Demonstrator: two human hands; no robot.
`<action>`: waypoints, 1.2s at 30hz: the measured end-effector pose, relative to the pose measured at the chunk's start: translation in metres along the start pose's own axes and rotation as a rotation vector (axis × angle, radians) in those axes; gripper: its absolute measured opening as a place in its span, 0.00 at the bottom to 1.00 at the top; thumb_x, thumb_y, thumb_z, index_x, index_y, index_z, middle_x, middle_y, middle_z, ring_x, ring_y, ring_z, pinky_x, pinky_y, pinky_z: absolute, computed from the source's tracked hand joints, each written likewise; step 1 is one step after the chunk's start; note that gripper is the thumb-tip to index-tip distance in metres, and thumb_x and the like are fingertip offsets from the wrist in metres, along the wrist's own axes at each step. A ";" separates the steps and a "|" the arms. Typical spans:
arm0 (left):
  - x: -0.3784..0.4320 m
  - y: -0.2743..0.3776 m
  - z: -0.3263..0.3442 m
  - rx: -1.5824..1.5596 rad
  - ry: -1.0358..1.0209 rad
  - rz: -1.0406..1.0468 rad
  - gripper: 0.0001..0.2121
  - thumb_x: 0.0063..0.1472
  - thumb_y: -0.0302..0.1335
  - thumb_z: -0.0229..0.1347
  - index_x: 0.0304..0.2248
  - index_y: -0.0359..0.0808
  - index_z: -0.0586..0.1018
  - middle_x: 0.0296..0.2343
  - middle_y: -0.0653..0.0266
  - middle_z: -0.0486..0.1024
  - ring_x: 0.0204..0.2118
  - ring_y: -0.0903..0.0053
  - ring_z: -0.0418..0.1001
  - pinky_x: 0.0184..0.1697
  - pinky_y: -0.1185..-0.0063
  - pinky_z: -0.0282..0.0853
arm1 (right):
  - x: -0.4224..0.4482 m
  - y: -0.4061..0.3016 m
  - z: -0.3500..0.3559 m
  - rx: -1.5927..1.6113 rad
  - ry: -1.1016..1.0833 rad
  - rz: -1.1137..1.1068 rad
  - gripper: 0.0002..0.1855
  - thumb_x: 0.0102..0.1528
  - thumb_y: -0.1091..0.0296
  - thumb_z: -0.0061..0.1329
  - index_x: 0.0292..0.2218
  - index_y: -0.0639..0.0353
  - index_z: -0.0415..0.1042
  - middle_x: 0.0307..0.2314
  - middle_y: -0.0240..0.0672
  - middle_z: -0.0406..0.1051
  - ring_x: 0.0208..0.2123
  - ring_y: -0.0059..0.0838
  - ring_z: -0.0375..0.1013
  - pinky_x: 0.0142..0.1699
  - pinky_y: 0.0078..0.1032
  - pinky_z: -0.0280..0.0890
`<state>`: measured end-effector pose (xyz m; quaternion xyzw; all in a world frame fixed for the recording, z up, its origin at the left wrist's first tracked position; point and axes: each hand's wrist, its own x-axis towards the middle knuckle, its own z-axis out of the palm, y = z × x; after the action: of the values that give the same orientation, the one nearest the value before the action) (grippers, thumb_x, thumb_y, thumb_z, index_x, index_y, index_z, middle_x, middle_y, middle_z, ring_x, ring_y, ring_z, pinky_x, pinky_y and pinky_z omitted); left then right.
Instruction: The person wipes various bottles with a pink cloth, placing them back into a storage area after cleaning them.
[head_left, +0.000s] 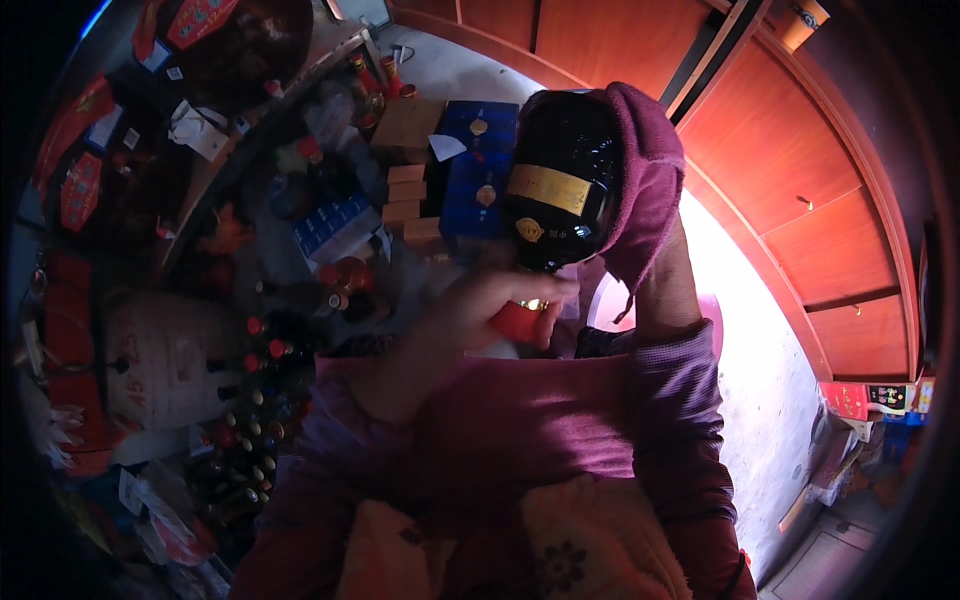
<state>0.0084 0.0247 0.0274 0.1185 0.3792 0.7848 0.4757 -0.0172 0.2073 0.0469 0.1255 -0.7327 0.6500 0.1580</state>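
Observation:
A glossy black bottle (555, 135) with a gold label is held neck-down in front of me. My left hand (517, 296) grips it around the neck, beside a red cap (519, 321) with a gold band. A purple cloth (649, 169) wraps the bottle's right side and base. My right hand is hidden under that cloth and presses it against the bottle; only the wrist (671, 285) shows below.
Blue boxes (480, 169) and a brown carton (409, 127) stand on the floor ahead. Several bottles (251, 420) crowd the left side, near a large pale jar (172, 360). Wooden cabinets (810, 202) line the right. Part of a pink basin (711, 319) shows behind my right wrist.

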 end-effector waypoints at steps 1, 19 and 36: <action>0.000 0.000 -0.002 0.130 0.085 -0.007 0.12 0.49 0.27 0.55 0.34 0.34 0.69 0.21 0.66 0.71 0.17 0.80 0.69 0.18 0.82 0.65 | 0.001 0.003 -0.001 0.094 0.010 0.046 0.23 0.46 0.71 0.52 0.44 0.66 0.63 0.36 0.37 0.67 0.36 0.26 0.68 0.41 0.20 0.65; -0.013 0.018 -0.001 -0.176 0.379 0.293 0.34 0.56 0.59 0.27 0.37 0.36 0.70 0.20 0.60 0.73 0.15 0.77 0.69 0.13 0.80 0.65 | -0.036 0.039 0.071 -0.286 0.016 0.223 0.29 0.48 0.64 0.49 0.51 0.58 0.58 0.45 0.43 0.62 0.49 0.36 0.61 0.53 0.25 0.55; -0.020 0.016 -0.012 -0.278 0.091 0.206 0.37 0.47 0.68 0.27 0.33 0.41 0.70 0.16 0.70 0.64 0.14 0.82 0.62 0.16 0.81 0.60 | -0.032 0.029 0.041 -0.452 -0.071 -0.053 0.33 0.41 0.63 0.58 0.48 0.58 0.61 0.42 0.41 0.66 0.44 0.34 0.66 0.49 0.25 0.60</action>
<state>0.0017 -0.0022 0.0339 0.0542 0.2741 0.8789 0.3867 -0.0017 0.1695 0.0033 0.1290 -0.8611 0.4602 0.1734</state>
